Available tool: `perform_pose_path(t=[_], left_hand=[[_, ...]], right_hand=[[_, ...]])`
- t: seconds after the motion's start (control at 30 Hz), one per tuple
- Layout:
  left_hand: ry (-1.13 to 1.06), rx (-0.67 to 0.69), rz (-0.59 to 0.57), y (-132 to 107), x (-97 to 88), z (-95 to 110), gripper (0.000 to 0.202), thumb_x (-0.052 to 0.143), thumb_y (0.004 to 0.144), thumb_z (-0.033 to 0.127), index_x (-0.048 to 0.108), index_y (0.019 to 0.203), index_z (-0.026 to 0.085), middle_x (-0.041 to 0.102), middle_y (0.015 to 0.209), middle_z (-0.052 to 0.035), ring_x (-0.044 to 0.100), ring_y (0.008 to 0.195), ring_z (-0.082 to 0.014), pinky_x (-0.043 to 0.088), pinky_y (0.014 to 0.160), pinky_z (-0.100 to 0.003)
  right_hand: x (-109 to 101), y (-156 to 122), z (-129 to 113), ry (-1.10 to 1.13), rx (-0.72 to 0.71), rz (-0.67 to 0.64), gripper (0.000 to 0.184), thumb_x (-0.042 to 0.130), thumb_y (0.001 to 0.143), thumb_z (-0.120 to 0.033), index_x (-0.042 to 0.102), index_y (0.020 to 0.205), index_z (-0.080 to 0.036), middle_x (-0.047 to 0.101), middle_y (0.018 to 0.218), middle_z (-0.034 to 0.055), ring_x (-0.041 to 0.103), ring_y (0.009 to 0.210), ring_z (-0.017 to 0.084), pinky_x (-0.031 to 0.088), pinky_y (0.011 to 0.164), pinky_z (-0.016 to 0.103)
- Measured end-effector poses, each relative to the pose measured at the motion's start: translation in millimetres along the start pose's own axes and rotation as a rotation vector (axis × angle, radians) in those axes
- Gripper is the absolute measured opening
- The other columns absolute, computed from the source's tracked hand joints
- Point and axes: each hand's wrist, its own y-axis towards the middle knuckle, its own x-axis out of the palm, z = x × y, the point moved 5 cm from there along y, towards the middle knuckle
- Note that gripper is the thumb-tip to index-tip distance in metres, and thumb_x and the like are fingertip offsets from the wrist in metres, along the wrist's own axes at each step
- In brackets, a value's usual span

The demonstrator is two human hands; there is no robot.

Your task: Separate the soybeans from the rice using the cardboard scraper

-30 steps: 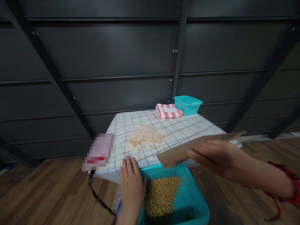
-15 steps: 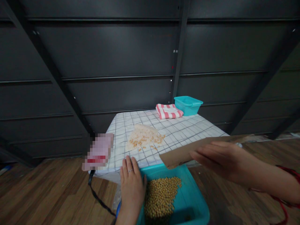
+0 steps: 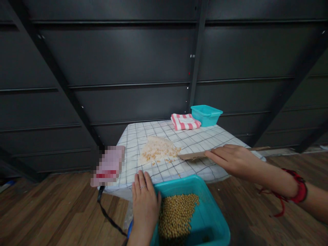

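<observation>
My left hand [image 3: 145,201] is closed over the near-left rim of a teal plastic tub [image 3: 212,215] that holds a heap of yellow soybeans [image 3: 176,215]. The tub sits just below the table's front edge. My right hand [image 3: 234,160] grips a flat strip of brown cardboard [image 3: 191,155], held nearly level just above the checked tablecloth [image 3: 194,143]. The strip's left end points at a pile of white rice mixed with soybeans [image 3: 157,149] on the cloth, a little short of it.
At the table's far edge lie a folded red-and-white striped cloth [image 3: 185,121] and a smaller teal tub [image 3: 206,114]. A blurred pink object [image 3: 109,165] with a black strap hangs at the table's left corner. Dark metal panels rise behind; wooden floor surrounds.
My right hand has carried the cardboard from above the tub forward over the table and laid it flatter, its tip now near the rice pile. My left hand has stayed on the tub.
</observation>
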Motion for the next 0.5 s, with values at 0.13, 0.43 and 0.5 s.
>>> perform_pose_path(t=[0.13, 0.43, 0.5], left_hand=[[-0.036, -0.022, 0.0, -0.4, 0.7, -1.3, 0.058, 0.041, 0.077, 0.021, 0.03, 0.129, -0.003, 0.04, 0.13, -0.0287, 0.032, 0.124, -0.035, 0.034, 0.096, -0.05], [-0.067, -0.011, 0.017, -2.3, 5.8, -3.7, 0.055, 0.041, 0.079, 0.023, 0.034, 0.127, -0.003, 0.037, 0.132, -0.0287, 0.03, 0.125, -0.0363, 0.033, 0.096, -0.051], [-0.073, -0.008, 0.023, -2.5, 6.0, -4.1, 0.055, 0.042, 0.078, 0.023, 0.035, 0.126, -0.004, 0.037, 0.131, -0.0293, 0.03, 0.125, -0.0369, 0.033, 0.096, -0.051]], right_hand=[[-5.7, -0.9, 0.6, 0.021, 0.033, 0.024, 0.029, 0.033, 0.076, 0.001, 0.051, 0.094, -0.013, 0.062, 0.071, 0.0049, 0.053, 0.055, 0.014, 0.036, 0.052, 0.027], [-20.2, 7.1, -7.5, 0.41, 0.138, -0.051, 0.03, 0.027, 0.088, -0.009, 0.055, 0.082, -0.018, 0.057, 0.06, -0.0008, 0.051, 0.05, 0.01, 0.038, 0.049, 0.023], [-22.8, 4.1, -10.5, 0.538, 0.219, -0.08, 0.029, 0.03, 0.091, -0.02, 0.055, 0.077, -0.019, 0.055, 0.058, -0.0016, 0.05, 0.05, 0.009, 0.037, 0.048, 0.022]])
